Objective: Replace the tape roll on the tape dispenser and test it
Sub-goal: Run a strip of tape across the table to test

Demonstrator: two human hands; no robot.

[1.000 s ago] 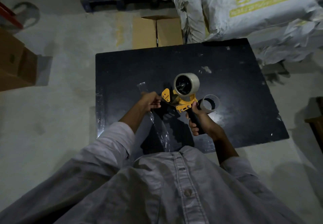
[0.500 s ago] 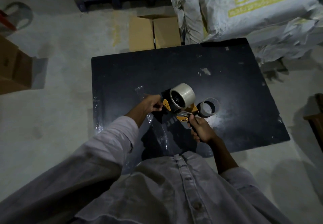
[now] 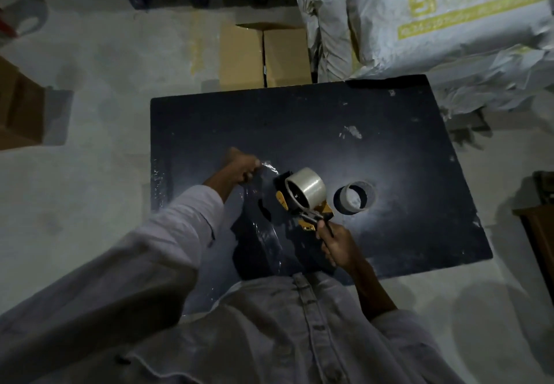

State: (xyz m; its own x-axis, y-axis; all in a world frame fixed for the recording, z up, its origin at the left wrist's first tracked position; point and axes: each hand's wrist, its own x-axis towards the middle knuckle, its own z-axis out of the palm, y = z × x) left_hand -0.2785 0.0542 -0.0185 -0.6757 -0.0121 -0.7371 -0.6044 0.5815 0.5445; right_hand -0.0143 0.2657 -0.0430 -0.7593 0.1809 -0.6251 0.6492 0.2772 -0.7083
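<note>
— Why was the dispenser point(image 3: 302, 204) held out over the black tabletop point(image 3: 299, 120) and not set down on it?

— My guess is that it was so the tape could run free. The right hand point(image 3: 337, 244) was closed tight around the dark handle, keeping the yellow frame steady just in front of the person's shirt, while the left hand point(image 3: 242, 168) was pinched shut on the loose end of clear tape point(image 3: 268, 168), off to the left of the frame. With one hand anchoring and the other drawing, the strip stayed taut between them.

— And the new roll?

— The tape roll point(image 3: 307, 190) sat on the dispenser's hub, a fat, glossy cylinder of pale translucent film with a dark centre. It looked seated, so I judged the swap done and the testing under way.

— What was the ring beside it?

— A spent core point(image 3: 355, 198), thin-walled, dull and hollow like cardboard, lying on the tabletop just right of the dispenser, clear of both hands.

— Anything else on the surface?

— A crinkled strip of clear film point(image 3: 266, 234) lay near the front edge, catching light in wrinkles. The tabletop itself was flat, matte and scuffed with pale marks.
</note>
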